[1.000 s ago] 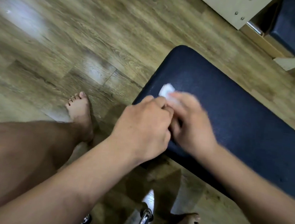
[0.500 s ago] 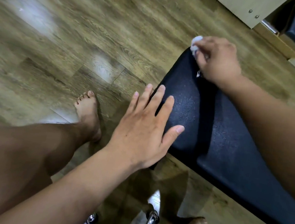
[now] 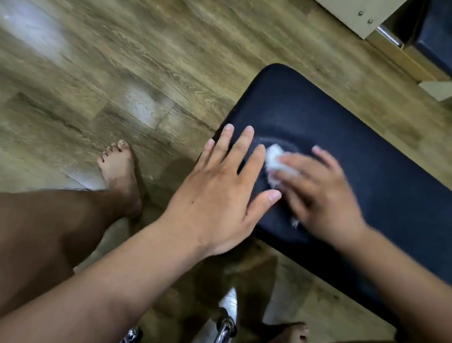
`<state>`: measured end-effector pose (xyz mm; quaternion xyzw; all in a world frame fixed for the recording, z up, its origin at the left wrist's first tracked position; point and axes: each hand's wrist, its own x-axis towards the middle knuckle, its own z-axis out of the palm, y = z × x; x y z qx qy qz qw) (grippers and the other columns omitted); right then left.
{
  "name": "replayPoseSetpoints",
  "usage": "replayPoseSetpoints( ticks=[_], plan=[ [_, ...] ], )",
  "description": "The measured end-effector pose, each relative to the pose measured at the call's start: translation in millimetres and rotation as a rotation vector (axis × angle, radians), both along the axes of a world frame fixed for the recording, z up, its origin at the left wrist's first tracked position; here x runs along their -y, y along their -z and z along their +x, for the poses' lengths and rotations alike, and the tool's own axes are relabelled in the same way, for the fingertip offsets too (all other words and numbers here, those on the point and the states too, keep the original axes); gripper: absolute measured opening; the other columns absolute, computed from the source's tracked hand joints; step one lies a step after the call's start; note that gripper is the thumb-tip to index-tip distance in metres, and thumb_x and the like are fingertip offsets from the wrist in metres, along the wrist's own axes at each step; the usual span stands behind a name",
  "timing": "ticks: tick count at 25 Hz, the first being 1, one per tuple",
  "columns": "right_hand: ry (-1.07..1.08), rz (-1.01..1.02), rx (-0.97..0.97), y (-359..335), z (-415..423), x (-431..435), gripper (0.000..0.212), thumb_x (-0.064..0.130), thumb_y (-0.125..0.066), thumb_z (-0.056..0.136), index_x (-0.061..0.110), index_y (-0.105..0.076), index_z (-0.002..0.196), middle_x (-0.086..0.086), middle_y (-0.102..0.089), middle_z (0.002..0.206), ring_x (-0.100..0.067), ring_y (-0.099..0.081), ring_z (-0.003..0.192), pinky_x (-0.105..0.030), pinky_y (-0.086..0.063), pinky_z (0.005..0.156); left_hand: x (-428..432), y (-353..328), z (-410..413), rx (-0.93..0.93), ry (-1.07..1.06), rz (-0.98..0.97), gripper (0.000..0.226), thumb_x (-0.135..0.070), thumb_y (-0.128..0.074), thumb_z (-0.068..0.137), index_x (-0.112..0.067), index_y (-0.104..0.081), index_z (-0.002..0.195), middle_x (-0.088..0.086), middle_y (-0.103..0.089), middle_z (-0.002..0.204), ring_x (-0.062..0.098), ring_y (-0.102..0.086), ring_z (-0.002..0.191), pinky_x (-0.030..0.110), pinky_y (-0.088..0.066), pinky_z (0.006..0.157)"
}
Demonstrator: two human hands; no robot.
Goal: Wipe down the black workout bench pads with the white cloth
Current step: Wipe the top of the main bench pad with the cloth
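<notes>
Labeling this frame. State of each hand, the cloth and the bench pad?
left hand: open, fingers spread, flat on the pad's near end.
right hand: motion-blurred, pressing the cloth on the pad.
white cloth: bunched, partly under the right hand's fingers.
black bench pad: on top bare except for hands and cloth.

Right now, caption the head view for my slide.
Right hand rubs white cloth over black bench pad; left hand rests flat beside it.

Single head view, looking steeply down, close over bench pad (image 3: 357, 161) end and floor (image 3: 120, 52).
</notes>
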<state>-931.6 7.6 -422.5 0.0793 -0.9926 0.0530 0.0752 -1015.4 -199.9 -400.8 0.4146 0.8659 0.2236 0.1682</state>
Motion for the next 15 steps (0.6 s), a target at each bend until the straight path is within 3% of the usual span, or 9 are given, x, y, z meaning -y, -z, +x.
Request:
replayPoseSetpoints(
  ticks=[2,5,8,10,12,15],
  plan=[
    [0.247,0.053,-0.001,-3.2,-25.0,-70.9,0.031,0.034,-0.049,0.094,0.021,-0.068,0.115,-0.002,-0.064,0.127,-0.021,-0.059,0.116,-0.045,-0.032,0.108,-6.1,9.4,8.3,-0.052,0.065,-0.078,0.077,-0.058,-0.033,0.095,-0.015,-0.014,0.156,0.010,0.002,0.165,0.034,0.010,0.150,0.047,0.001,0.121],
    [0.536,0.014,0.086,-9.9,-61.6,-124.2,0.034,0.034,-0.043,0.096,0.014,-0.068,0.106,-0.010,-0.068,0.115,-0.031,-0.062,0.105,-0.035,-0.042,0.089,-12.0,17.6,9.4,-0.110,0.078,-0.226,0.080,-0.056,-0.043,0.094,-0.020,-0.007,0.156,0.008,0.008,0.165,0.039,0.016,0.148,0.053,0.005,0.121],
    [0.702,-0.076,-0.034,-8.7,-38.5,-89.3,0.030,0.034,-0.042,0.096,0.016,-0.065,0.103,-0.008,-0.067,0.107,-0.034,-0.061,0.097,-0.036,-0.048,0.081,-25.6,8.0,7.4,-0.073,0.089,-0.331,0.079,-0.054,-0.048,0.094,-0.024,-0.007,0.155,0.003,0.013,0.164,0.038,0.019,0.148,0.054,0.004,0.121],
    [0.621,-0.149,-0.061,-8.8,13.6,-29.1,0.019,0.024,-0.048,0.094,0.018,-0.064,0.103,-0.005,-0.065,0.105,-0.033,-0.059,0.093,-0.038,-0.048,0.081,-30.9,-3.2,7.1,-0.057,0.071,-0.375,0.078,-0.049,-0.056,0.091,-0.025,-0.014,0.152,0.004,0.011,0.164,0.039,0.014,0.148,0.056,-0.003,0.121],
    [0.477,-0.194,0.009,-14.6,80.4,29.4,0.022,0.012,-0.056,0.088,0.017,-0.065,0.107,-0.002,-0.064,0.111,-0.027,-0.058,0.097,-0.039,-0.045,0.092,-41.8,-14.2,12.5,-0.134,0.073,-0.274,0.078,-0.041,-0.063,0.087,-0.024,-0.020,0.150,0.007,0.009,0.164,0.039,0.006,0.150,0.058,-0.011,0.119],
    [0.316,-0.038,0.117,-17.6,160.3,42.3,0.037,0.013,-0.067,0.079,0.020,-0.068,0.115,-0.002,-0.062,0.127,-0.020,-0.059,0.115,-0.042,-0.040,0.103,-87.9,-19.7,37.7,-0.345,0.131,0.181,0.067,-0.036,-0.064,0.076,-0.015,-0.047,0.138,0.015,-0.026,0.159,0.039,-0.022,0.146,0.061,-0.025,0.113]
  ],
)
